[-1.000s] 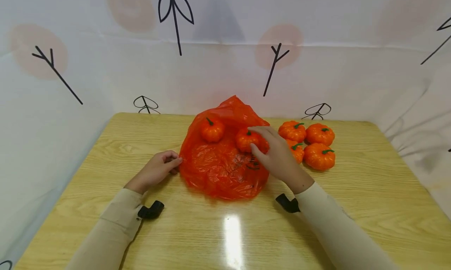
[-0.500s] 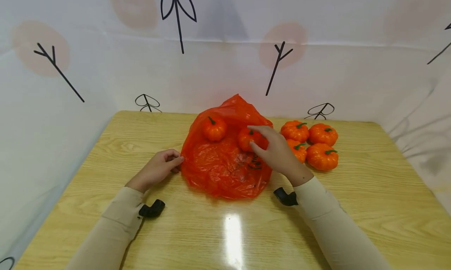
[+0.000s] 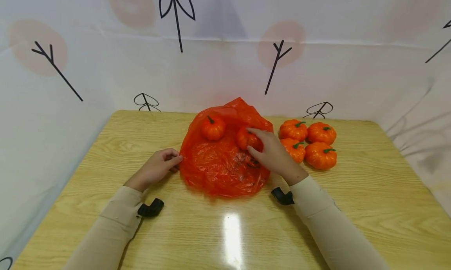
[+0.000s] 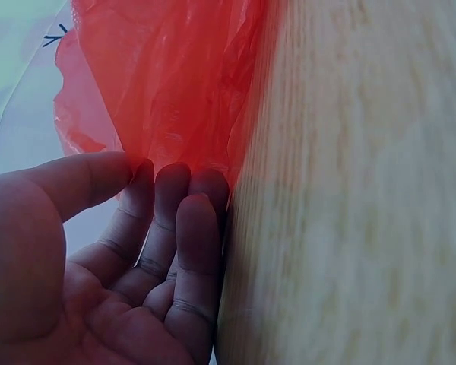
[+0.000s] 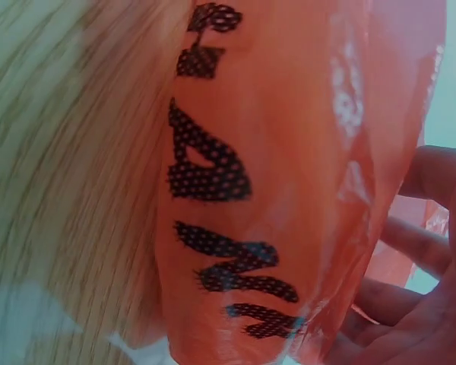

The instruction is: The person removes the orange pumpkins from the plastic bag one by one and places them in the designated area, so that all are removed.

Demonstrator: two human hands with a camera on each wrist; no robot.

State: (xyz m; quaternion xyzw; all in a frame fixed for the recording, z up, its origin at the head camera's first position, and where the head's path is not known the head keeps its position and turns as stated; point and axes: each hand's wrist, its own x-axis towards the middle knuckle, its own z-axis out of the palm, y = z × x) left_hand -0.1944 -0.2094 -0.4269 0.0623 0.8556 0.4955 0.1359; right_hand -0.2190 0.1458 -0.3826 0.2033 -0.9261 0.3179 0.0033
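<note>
Right hand [image 3: 273,154]: I see its fingers slightly lower than a moment ago, curled round the right side of the held pumpkin [image 3: 242,140], whose stem is now mostly covered.
Left hand [image 3: 156,168]: unchanged; thumb and forefinger pinch the left edge of the bag [image 3: 211,164].
Bag: mouth spread, held pumpkin inside, back pumpkin [image 3: 213,129] to its left.
Four pumpkins [image 3: 320,158]: unmoved on the table [image 3: 190,231], right of the bag.
Meaning: I judge this placement nearly finished.
</note>
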